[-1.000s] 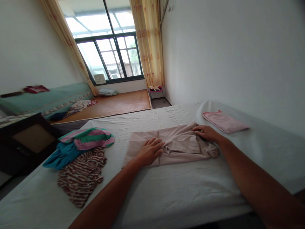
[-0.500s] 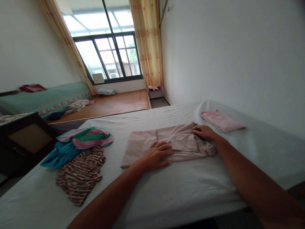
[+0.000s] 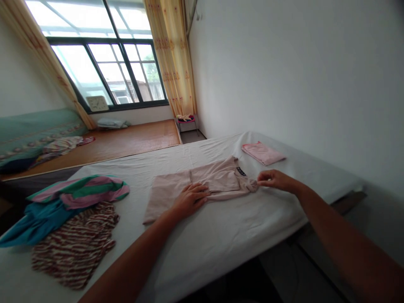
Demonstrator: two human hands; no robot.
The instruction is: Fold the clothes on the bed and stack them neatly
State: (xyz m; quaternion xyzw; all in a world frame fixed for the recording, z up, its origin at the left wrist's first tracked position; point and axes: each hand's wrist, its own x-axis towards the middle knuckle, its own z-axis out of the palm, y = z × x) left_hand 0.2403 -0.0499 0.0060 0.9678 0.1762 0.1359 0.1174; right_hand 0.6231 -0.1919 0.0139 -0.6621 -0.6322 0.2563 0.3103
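Note:
A dusty-pink shirt (image 3: 214,173) lies folded lengthwise on the white sheet, a dark label showing inside its collar. My left hand (image 3: 191,200) rests flat on the middle of the shirt with its fingers stretched out. At the shirt's right end, my right hand (image 3: 277,182) is closed, thumb and fingertips pinching the bunched edge of the fabric beside the collar. Beyond the right hand lies a folded light-pink cloth (image 3: 264,153) with a brighter pink edge.
On the left are heaped a green-and-pink striped garment (image 3: 83,189), a blue garment (image 3: 41,223) and a brown-and-white patterned garment (image 3: 77,248). The white sheet (image 3: 202,261) drops off at the front edge. A white wall (image 3: 284,71) stands on the right.
My right hand has shifted from the collar to the bunched right end of the shirt, and the collar label has come into view. The left hand stays on the shirt. The view has turned right.

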